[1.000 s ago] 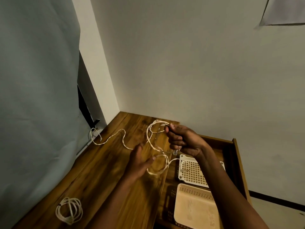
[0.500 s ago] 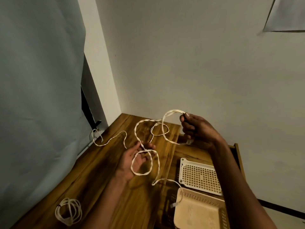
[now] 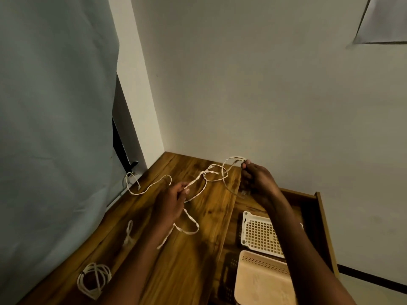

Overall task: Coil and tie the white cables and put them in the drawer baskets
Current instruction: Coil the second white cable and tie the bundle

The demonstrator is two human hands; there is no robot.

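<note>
Pinching a white cable (image 3: 199, 180) between them, both hands work above the wooden table (image 3: 193, 256). Left hand (image 3: 171, 200): fingers curled round the cable near its middle, a loop hanging below onto the table. Right hand (image 3: 256, 178): fingertips pinching a raised loop at the table's far edge, over the open drawer (image 3: 317, 208). The cable's far end trails left toward the grey curtain (image 3: 55, 128). A coiled cable (image 3: 93, 279) lies at the table's near left; a small tie (image 3: 128, 235) lies apart beyond it. Two baskets sit in the drawer: a white one (image 3: 259, 235) farther away, a beige one (image 3: 262, 280) nearer.
</note>
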